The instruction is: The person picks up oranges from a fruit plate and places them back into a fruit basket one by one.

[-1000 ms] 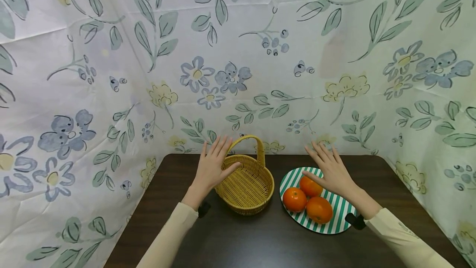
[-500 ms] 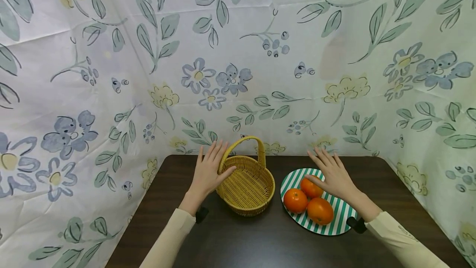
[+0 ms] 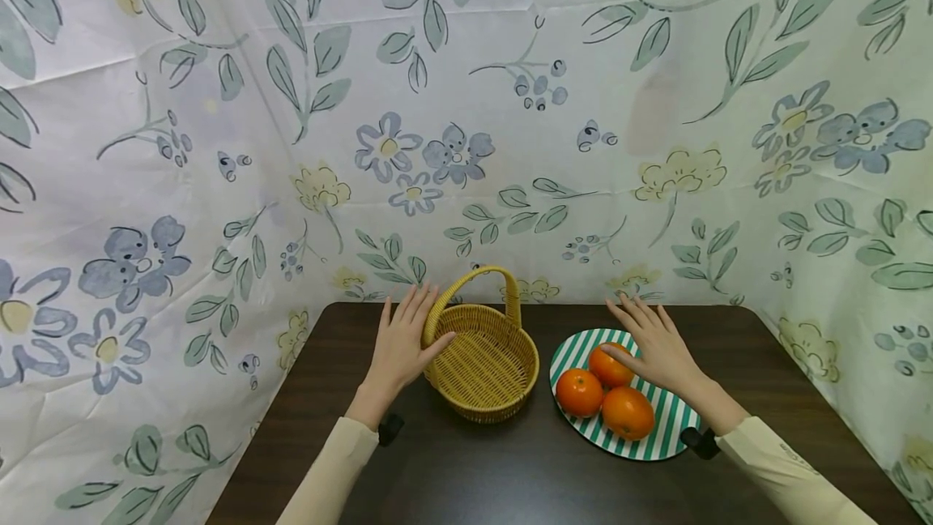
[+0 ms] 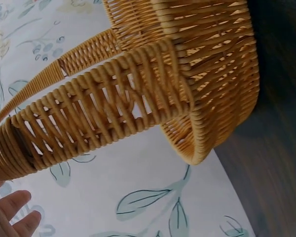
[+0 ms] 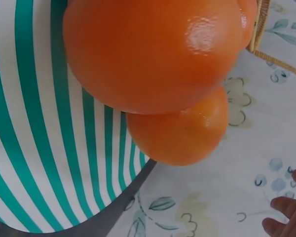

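A yellow wicker basket [image 3: 484, 363] with a tall arched handle stands on the table, and no contents show inside it. My left hand [image 3: 399, 349] is beside the basket's left side, fingers extended and thumb in front of the rim; whether it touches the handle I cannot tell. In the left wrist view the basket handle [image 4: 98, 94] crosses close to the fingertips. Three orange fruits, probably oranges or persimmons [image 3: 628, 413], sit together on a green-and-white striped round plate [image 3: 666, 428]. Over the plate's far right part hovers my right hand [image 3: 659, 355], fingers spread, holding nothing.
Both things rest on a dark wooden table [image 3: 466, 476]. A floral cloth [image 3: 466, 104] hangs behind the table and along its sides. Black straps with small devices are on both wrists.
My left hand has shifted left and slightly toward me, off the front of the basket handle. The right hand has lowered slightly. Basket, plate and fruits stay in place.
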Motion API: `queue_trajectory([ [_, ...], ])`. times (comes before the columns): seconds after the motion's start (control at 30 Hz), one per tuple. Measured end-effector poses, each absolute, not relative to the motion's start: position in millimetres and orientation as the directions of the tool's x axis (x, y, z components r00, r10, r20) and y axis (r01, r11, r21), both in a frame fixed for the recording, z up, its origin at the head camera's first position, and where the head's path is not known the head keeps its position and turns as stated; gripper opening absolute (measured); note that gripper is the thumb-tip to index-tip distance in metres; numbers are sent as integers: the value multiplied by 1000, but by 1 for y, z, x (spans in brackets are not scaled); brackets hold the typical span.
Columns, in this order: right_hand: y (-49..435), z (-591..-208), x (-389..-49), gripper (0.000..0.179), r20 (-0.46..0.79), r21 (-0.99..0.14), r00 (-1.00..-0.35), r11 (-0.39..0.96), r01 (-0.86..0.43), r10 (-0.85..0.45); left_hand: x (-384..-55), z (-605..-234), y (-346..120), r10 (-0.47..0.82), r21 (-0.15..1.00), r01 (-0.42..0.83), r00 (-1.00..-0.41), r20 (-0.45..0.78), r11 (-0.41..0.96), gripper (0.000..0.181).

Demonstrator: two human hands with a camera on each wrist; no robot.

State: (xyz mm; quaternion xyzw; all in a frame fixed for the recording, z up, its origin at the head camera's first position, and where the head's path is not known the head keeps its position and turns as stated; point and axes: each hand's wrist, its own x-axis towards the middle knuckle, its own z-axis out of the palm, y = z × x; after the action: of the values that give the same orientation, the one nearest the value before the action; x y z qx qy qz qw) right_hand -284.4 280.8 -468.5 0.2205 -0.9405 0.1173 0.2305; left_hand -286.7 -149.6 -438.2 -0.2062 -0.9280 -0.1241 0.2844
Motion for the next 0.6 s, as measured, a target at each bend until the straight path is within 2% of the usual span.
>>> queue_trajectory([
  [0.33, 286, -477, -285, 76, 437, -150, -828, 879, -453, -352, -285, -448, -153, 289, 178, 456, -773, 564, 872, 77],
  [0.6, 290, -485, -284, 76, 431, -156, -832, 879, -451, -350, -284, -454, -157, 284, 174, 442, -782, 554, 880, 77],
])
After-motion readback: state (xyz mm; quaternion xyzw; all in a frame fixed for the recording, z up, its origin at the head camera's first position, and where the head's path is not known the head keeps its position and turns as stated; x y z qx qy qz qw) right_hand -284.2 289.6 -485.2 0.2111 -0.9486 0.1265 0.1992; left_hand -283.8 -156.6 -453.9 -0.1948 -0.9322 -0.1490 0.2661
